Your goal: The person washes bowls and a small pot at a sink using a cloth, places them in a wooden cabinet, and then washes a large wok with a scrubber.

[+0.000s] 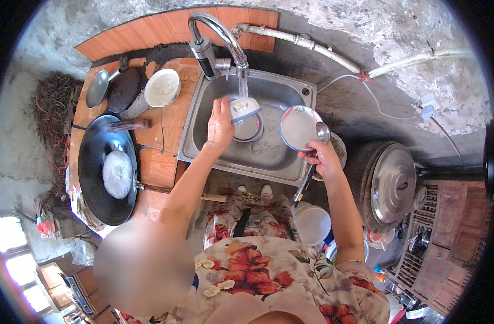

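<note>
Under the running faucet, my left hand grips a white bowl with a blue rim, tipped on its side in the stream. Below it, another bowl rests in the steel sink, partly hidden by the tipped one. My right hand is closed at the sink's right side, holding a white bowl with a coloured rim by its edge. A ladle is in that hand too; its steel head lies over the bowl's rim and its dark handle hangs down past the sink's front edge.
A wok with a pale, foamy round thing in it stands on the left counter. Behind it are a bowl of cloudy liquid and a small pan. A large lidded pot stands right; a white bucket is below the sink.
</note>
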